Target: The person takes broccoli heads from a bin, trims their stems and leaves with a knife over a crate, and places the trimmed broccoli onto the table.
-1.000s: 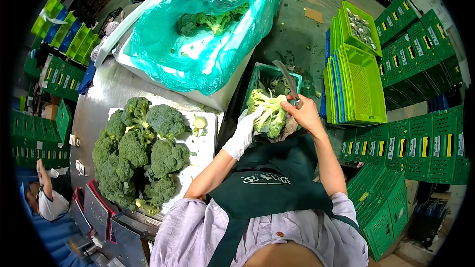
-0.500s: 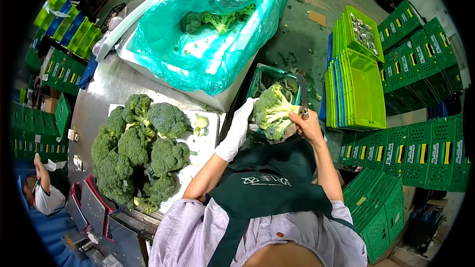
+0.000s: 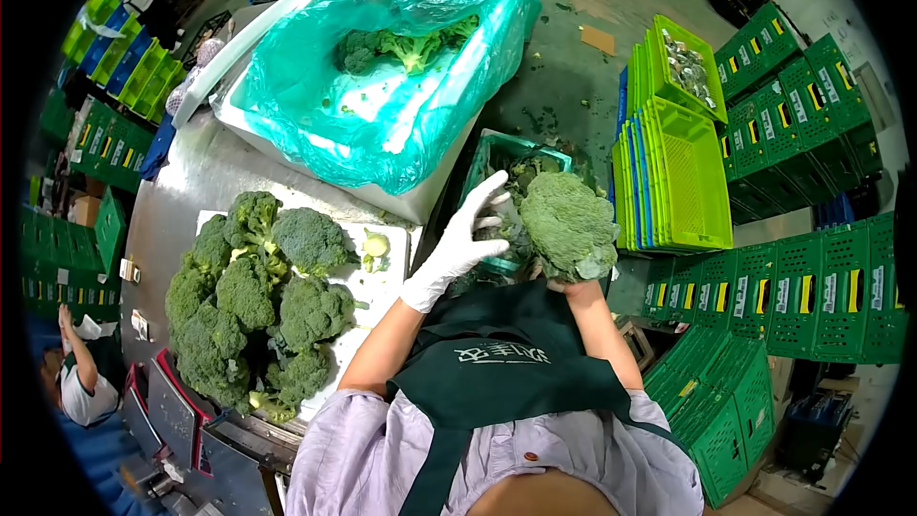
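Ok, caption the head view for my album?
Bare right hand holds a round green broccoli head, white-gloved left hand open beside it.

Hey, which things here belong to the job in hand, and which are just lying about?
Seemingly part of the job:
broccoli head, held in the right hand
broccoli pile on the white board
teal-lined box with broccoli inside

Apparently just lying about:
stacked lime crates
dark green crates
cardboard piece on the floor
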The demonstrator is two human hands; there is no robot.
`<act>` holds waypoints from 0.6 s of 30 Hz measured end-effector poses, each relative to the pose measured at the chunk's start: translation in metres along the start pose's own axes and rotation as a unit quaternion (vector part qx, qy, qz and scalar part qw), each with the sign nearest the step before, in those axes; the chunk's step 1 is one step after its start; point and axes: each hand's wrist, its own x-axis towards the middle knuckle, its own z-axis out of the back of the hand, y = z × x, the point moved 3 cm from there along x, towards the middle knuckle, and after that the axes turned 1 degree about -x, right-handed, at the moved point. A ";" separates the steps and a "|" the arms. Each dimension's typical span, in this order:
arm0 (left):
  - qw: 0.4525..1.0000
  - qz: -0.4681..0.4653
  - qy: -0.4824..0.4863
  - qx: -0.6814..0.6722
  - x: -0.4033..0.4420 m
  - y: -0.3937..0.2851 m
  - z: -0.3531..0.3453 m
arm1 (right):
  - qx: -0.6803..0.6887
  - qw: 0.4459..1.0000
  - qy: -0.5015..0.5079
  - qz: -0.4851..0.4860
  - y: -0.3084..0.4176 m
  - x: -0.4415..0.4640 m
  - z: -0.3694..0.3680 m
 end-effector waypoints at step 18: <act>0.992 -0.099 -0.031 0.076 0.001 0.004 -0.013 | 0.050 0.955 -0.173 -0.236 -0.027 -0.021 0.008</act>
